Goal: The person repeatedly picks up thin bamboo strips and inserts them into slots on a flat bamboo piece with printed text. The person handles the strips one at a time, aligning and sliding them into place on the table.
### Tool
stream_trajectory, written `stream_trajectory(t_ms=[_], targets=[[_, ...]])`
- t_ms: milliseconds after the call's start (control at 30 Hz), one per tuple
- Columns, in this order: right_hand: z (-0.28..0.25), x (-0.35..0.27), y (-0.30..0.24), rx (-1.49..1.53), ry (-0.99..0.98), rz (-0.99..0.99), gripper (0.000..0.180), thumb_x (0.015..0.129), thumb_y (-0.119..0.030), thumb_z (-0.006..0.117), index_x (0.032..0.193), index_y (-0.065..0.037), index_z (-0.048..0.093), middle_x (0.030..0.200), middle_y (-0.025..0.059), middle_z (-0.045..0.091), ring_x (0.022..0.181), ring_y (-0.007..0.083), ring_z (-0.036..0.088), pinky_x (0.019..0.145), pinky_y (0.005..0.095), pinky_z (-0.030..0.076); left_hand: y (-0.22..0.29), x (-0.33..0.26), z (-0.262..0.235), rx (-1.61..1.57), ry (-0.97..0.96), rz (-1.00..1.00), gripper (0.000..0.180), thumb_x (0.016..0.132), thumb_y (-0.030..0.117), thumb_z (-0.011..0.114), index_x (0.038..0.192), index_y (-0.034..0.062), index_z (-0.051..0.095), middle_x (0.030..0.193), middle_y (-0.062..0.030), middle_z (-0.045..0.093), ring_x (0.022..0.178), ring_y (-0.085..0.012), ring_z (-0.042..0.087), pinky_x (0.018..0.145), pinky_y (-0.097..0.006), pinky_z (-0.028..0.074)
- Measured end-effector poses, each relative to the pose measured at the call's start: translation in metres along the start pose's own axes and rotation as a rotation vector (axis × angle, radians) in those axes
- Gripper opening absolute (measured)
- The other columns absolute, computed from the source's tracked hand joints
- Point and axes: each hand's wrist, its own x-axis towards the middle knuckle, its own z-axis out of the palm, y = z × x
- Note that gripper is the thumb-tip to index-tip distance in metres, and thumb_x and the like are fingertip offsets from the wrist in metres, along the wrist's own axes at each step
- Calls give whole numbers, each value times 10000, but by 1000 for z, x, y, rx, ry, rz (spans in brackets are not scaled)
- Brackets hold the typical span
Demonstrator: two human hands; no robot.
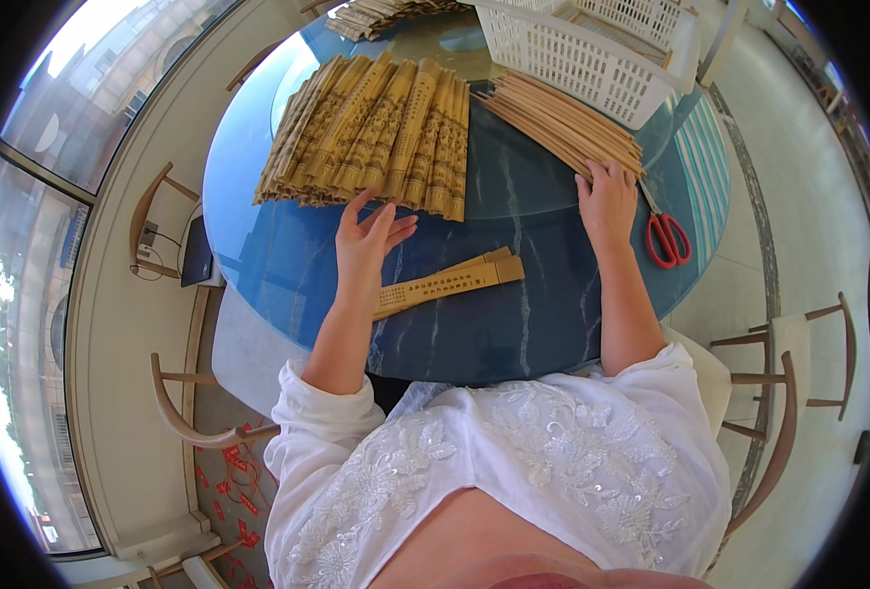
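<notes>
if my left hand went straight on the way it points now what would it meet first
Most likely the near edge of the broad pile of long, yellow-brown, dark-patterned strips. Your left hand points toward it and looks very near, though depth makes contact hard to tell.

Small dark characters run in lines along the loose tan sleeve (pixel 451 283) and some strips in the patterned pile (pixel 366 133), too small to read

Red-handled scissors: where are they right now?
In the head view, the scissors lie right of the right hand, on the blue table, near the thin wooden sticks.
</notes>
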Motion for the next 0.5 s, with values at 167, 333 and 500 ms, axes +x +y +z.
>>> stream_trajectory(t_ms=[167,333,500], targets=[[0,1,2,0,-13,36,219,807,-210,718,1002,-115,688,985,43,603,1018,279,556,855,412,450,4,-7,-5,-22,-5,-14,507,954,114,592,1376,-48,362,1233,-252,571,992,-299,663,868,-380,573],[2,3,3,0,-14,39,168,804,-213,722,946,-133,682,977,38,607,1011,282,562,833,416,456,-6,-16,-14,99,-56,53,406,944,110,612,1296,-36,472,1218,-168,610,952,-242,668,860,-352,562],[4,2,3,17,14,21,126,810,-222,717,887,-133,671,940,37,616,985,281,574,811,419,463,-12,-49,-14,838,-209,329,209,870,92,691,1068,26,674,1098,-114,673,914,-221,661,846,-338,536]])
